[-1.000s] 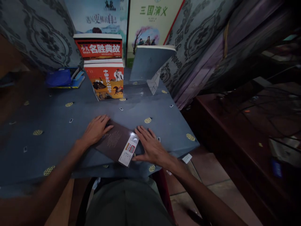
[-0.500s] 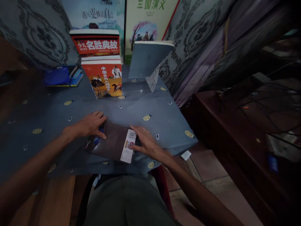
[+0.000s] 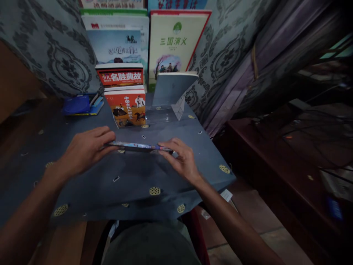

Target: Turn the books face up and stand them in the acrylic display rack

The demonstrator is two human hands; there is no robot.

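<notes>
A purple curtain [image 3: 234,97] hangs at right beside a dark red cabinet [image 3: 245,149], while blue items [image 3: 76,105] lie far left on the patterned desk [image 3: 138,175].

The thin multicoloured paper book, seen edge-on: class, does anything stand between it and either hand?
Nothing visible does: the left hand and right hand each grip one end of the thin multicoloured paper book directly. The red-and-orange rectangular paperback stands beyond it, not between.

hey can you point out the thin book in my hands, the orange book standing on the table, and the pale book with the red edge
Thin book [image 3: 135,146]: head view, on its camera-facing edge.
Orange book [image 3: 127,109]: head view, on its cover.
Pale book [image 3: 174,50]: head view, on its cover.
</notes>
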